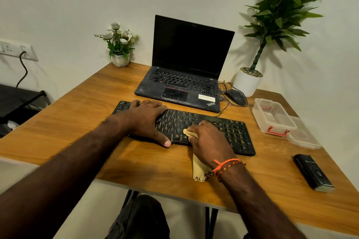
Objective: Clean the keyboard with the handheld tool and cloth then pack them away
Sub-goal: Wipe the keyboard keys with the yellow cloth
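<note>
Nearest, a yellow cloth (198,169) trailed off the front of the worktop (77,122) beneath the right wrist, which wore an orange thread band (225,163); the right hand (208,141) had its fingers curled round the cloth's bunched end, pressing it on the lower middle keys of the black keyboard (233,136). The left hand (147,120) lay flat on the keyboard's left half, fingers straight, thumb over the front edge — holding nothing. To the right, near the worktop's edge, lay the black handheld tool (312,172), well apart from both hands; beyond it a clear plastic box (272,114) with a red latch, its lid (303,136) just beside. Farther back — an open laptop (186,64), screen dark; a mouse (235,97); a white flower pot (120,58); a tall potted plant (250,81).
</note>
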